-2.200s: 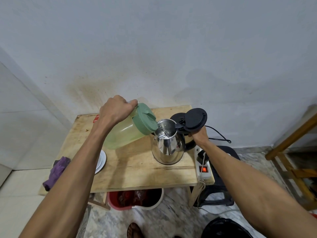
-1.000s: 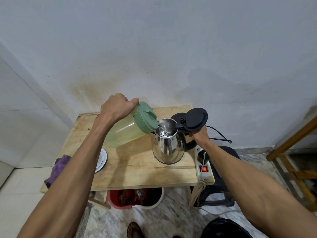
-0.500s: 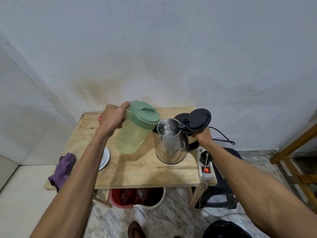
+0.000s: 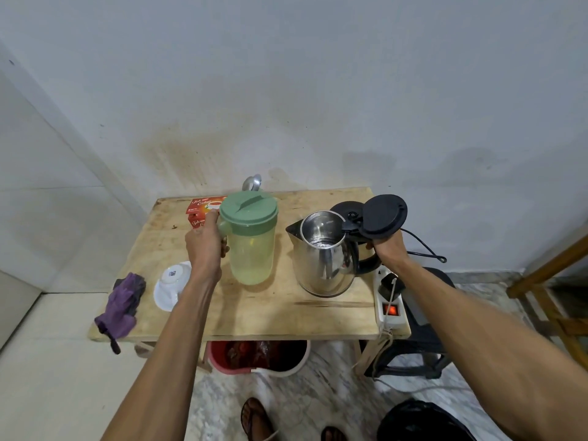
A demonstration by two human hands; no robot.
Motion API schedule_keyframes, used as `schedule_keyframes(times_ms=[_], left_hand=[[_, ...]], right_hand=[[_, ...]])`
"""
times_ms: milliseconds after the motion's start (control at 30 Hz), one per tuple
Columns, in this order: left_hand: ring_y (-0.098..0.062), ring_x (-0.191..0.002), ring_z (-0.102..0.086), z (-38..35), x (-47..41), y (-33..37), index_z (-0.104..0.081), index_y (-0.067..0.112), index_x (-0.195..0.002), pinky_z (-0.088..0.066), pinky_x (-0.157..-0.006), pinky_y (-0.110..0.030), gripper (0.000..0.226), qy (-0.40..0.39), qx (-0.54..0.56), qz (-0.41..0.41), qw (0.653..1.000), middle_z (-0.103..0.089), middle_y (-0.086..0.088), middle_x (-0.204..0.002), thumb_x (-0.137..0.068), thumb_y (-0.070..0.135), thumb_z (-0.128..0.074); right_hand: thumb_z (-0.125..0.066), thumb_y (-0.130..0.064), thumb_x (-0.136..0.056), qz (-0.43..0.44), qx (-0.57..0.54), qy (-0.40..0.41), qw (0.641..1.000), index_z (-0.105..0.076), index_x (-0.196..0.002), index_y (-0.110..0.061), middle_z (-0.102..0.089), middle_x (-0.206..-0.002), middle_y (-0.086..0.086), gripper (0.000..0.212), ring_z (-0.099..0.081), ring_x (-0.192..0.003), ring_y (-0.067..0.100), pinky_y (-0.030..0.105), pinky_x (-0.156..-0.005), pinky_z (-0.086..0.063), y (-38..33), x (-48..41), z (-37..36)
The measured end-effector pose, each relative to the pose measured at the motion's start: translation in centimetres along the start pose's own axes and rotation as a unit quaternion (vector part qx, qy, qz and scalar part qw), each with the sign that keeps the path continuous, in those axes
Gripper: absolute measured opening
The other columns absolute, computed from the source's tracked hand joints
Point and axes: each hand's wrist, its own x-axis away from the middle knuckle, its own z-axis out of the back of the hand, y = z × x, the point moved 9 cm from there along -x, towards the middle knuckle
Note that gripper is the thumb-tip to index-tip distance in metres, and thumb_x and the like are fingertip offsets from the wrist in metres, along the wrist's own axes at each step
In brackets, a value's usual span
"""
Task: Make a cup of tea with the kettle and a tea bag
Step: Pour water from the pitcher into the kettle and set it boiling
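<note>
A steel kettle [image 4: 321,268] stands on the wooden table [image 4: 270,310] with its black lid [image 4: 383,216] flipped open; a little water shows inside. My right hand [image 4: 386,248] is wrapped around the kettle's black handle. Left of the kettle, a pale green water jug [image 4: 251,249] with a green lid stands upright on the table, and my left hand [image 4: 205,246] grips its handle. A red tea bag box [image 4: 199,211] lies behind the jug. An upturned white cup on a saucer [image 4: 171,281] sits at the table's left.
The kettle's black base [image 4: 345,206] sits behind the kettle. A spoon [image 4: 252,183] leans at the wall. A purple cloth [image 4: 122,302] hangs over the left edge. A white power strip [image 4: 389,300] with a lit red switch lies at the right edge. A red bucket [image 4: 257,356] stands below.
The jug was tilted over the kettle's mouth, pouring water. It has since been swung back to the left and set upright on the table. My right hand stayed on the kettle's handle.
</note>
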Motion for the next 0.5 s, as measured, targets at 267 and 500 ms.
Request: schedule_keyframes(times_ms=[267,500], left_hand=[[-0.016,-0.047,-0.042,-4.5,-2.3,-2.9,-0.057,0.017,-0.065,-0.034,-0.048,-0.027,0.036,-0.001,0.035,0.015,0.999,-0.051,-0.004,-0.058,-0.086,0.047,-0.053],[-0.014,-0.056,-0.052,-11.5,-5.3,-5.1,-0.058,0.019,-0.08,-0.042,-0.051,-0.027,0.043,-0.034,0.051,0.033,0.998,-0.057,-0.001,-0.068,-0.101,0.046,-0.032]], right_hand=[[-0.062,-0.001,-0.093,0.006,-0.042,-0.001,0.999,-0.063,-0.101,-0.005,-0.062,-0.086,0.008,0.009,-0.056,-0.073,0.02,0.025,-0.054,-0.05,0.0,0.3,0.1],[-0.059,0.006,-0.092,0.023,-0.055,0.007,0.998,-0.058,-0.096,-0.008,-0.056,-0.08,0.003,0.015,-0.058,-0.055,-0.007,0.012,-0.047,-0.047,-0.8,0.8,0.3]])
